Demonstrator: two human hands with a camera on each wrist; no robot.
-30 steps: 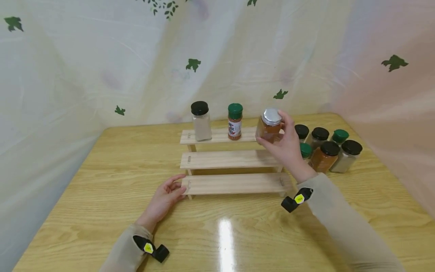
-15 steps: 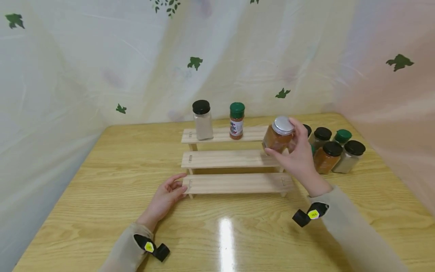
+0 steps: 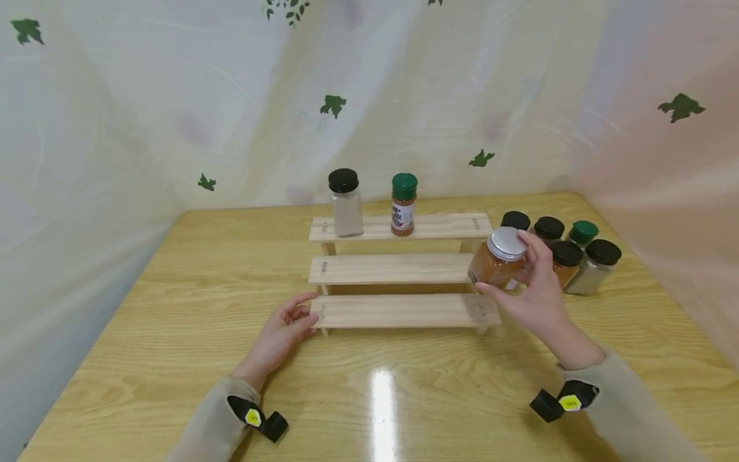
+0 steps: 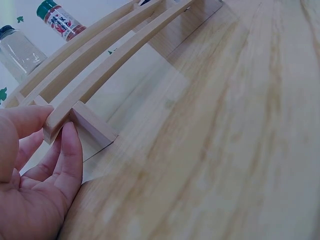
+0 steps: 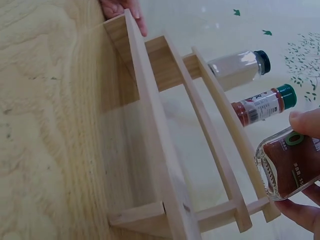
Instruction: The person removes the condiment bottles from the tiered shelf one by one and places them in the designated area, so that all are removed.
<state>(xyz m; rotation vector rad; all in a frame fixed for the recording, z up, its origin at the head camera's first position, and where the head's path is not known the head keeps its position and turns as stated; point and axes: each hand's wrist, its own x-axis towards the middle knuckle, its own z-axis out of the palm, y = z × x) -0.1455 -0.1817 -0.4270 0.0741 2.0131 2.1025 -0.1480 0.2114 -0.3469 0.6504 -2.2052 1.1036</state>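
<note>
Right hand (image 3: 534,301) with silver-lidded jar (image 3: 498,260) — lowered from top shelf, drawn rightward

Bright, even, diffuse light from overhead. One white glare streak on the glossy worktop (image 3: 383,410) in the head view. Shadows soft and faint. Head view sharp, slight bowing at edges. Wrist views: strong wide-angle curvature of the shelf boards (image 5: 165,150); near hand (image 4: 30,195) soft-focused.

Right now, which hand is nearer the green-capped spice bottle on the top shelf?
Right. The right hand is beside the rack's right end; the left hand is farther from the green-capped spice bottle.
</note>
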